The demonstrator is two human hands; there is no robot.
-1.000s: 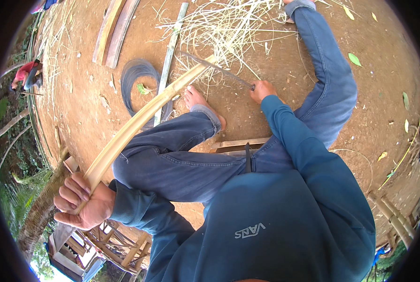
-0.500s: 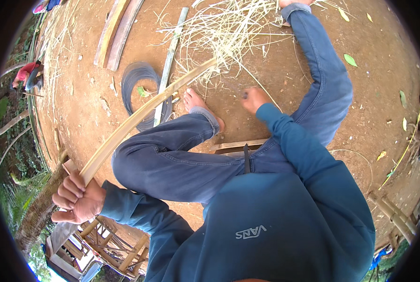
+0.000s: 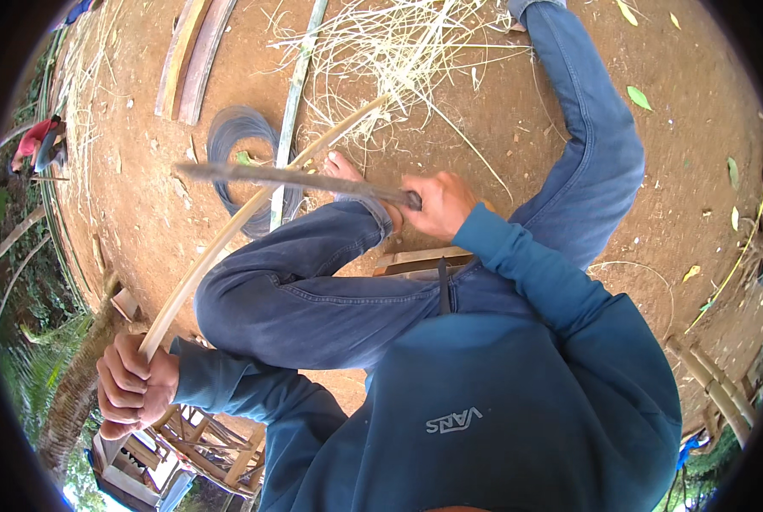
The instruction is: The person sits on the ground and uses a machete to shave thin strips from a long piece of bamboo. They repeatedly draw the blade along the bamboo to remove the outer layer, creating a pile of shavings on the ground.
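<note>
The left hand [image 3: 132,386] is clenched around the near end of a long bamboo strip [image 3: 228,239] slanting up toward the pale shavings [image 3: 390,51]. The right hand [image 3: 439,205] grips a long knife [image 3: 288,177], its blade crossing above the strip.

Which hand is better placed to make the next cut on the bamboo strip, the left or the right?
Probably the right hand: it grips the long knife, whose blade lies across the bamboo strip. The left hand is closed around the strip's near end, so it can only steady it.
</note>
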